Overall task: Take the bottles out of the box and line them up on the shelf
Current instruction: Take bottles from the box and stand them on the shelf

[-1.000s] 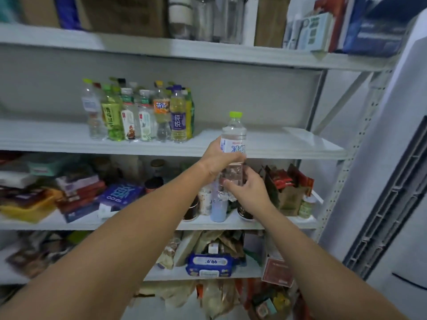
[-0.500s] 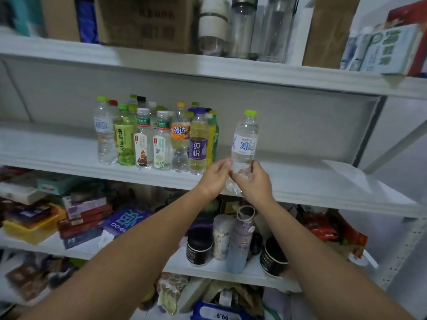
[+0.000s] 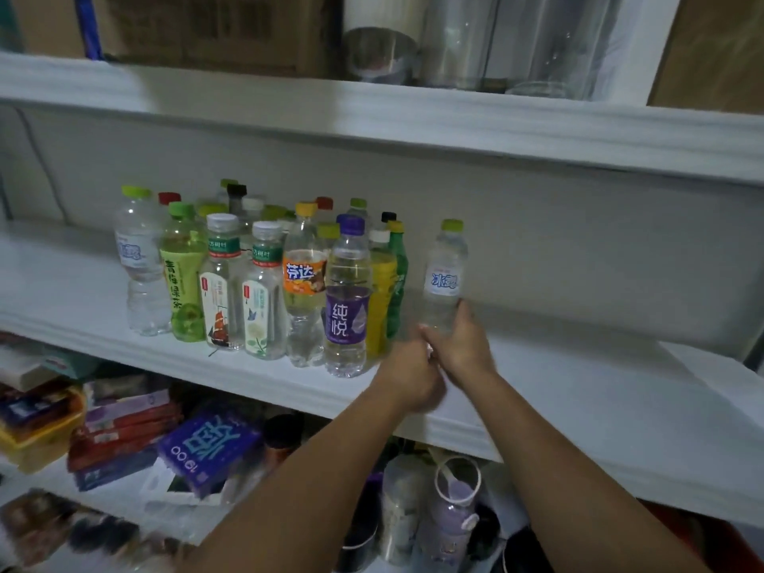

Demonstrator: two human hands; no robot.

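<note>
Nearest us, our left hand [image 3: 409, 378] sits blurred at the front edge of the shelf [image 3: 578, 399], touching the right. It's curled, but we cannot tell if it holds anything. Our right hand [image 3: 459, 345] grips the green-capped water bottle [image 3: 445, 275] low down, upright, its base hidden. We want it set flat, label forward, just right of the green soda bottle [image 3: 399, 279] without nudging it. Open room runs rightward, back to the rear panel [image 3: 578, 241].
</note>
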